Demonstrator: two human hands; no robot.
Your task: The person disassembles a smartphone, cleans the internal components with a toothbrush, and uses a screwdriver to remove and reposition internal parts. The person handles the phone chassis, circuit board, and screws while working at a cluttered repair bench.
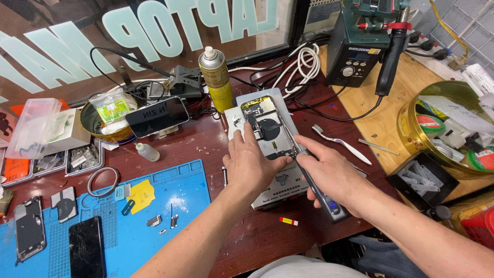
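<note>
An opened phone (267, 123) lies face down, its insides showing, on a grey metal work plate (247, 105) in the middle of the dark red bench. My left hand (251, 166) rests flat on the phone's near end, index finger stretched up along its left edge. My right hand (329, 172) grips a slim dark electric screwdriver (319, 191), whose tip touches the phone's right edge near the middle.
A blue repair mat (154, 226) at the left carries phones and small parts. Behind the plate stand a yellow spray can (217, 77), white cables and a green soldering station (360, 41). A toothbrush (339, 141) and a round gold tin (453, 128) lie at the right.
</note>
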